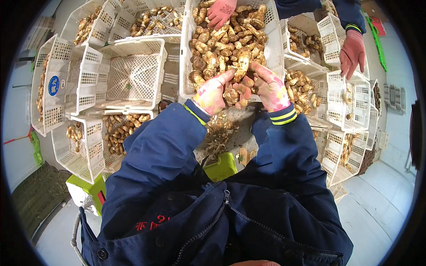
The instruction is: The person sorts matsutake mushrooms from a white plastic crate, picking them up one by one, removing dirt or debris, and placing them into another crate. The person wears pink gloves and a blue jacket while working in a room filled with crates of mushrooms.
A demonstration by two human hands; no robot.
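Observation:
My left hand (214,94), in a pink and yellow patterned glove, is closed around a mushroom (231,95) at the near edge of a white crate (275,42). Facing it, my right hand (271,90) wears a matching glove, with its fingers bent in toward the left hand. Between the fingertips of both hands stands a long, pale mushroom (242,63), which they appear to grip together; the fingers partly hide its lower end. Brown and cream mushrooms (222,43) fill the crate in front of me.
Across the crate, a co-worker's pink-gloved hand (220,12) reaches over the mushrooms; another gloved hand (353,52) hangs above the right-hand crates. A bare-bottomed white crate (133,73) stands at left. Trimmings (218,135) and a green container (220,167) lie below my hands.

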